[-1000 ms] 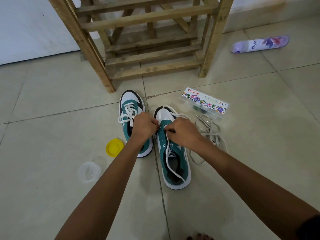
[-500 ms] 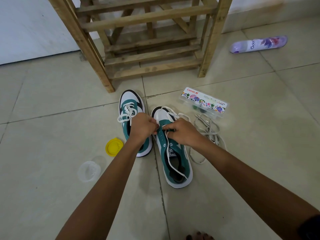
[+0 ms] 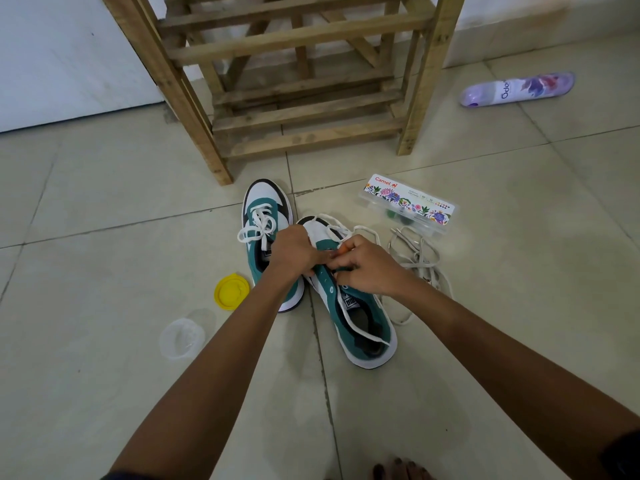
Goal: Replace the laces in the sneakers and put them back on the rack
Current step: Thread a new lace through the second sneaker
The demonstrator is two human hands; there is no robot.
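Two teal and white sneakers stand side by side on the tiled floor. The left sneaker (image 3: 265, 216) has its white lace tied in a bow. The right sneaker (image 3: 360, 327) is partly laced, with a white lace (image 3: 360, 332) trailing across its opening. My left hand (image 3: 292, 252) is curled over the front eyelets of the right sneaker and grips the shoe's edge or the lace there. My right hand (image 3: 367, 268) pinches the lace at the eyelets. A heap of greyish old laces (image 3: 420, 261) lies right of the shoe. The wooden rack (image 3: 298, 81) stands behind.
A clear paint box (image 3: 410, 204) lies right of the sneakers, near the old laces. A purple spray can (image 3: 517, 89) lies at the far right. A yellow lid (image 3: 231, 291) and a clear plastic cup (image 3: 181, 338) sit to the left. Toes (image 3: 398, 469) show at the bottom edge.
The heel of the right sneaker has swung a little to the right. Both hands stay at the front eyelets, shifting slightly on the lace.
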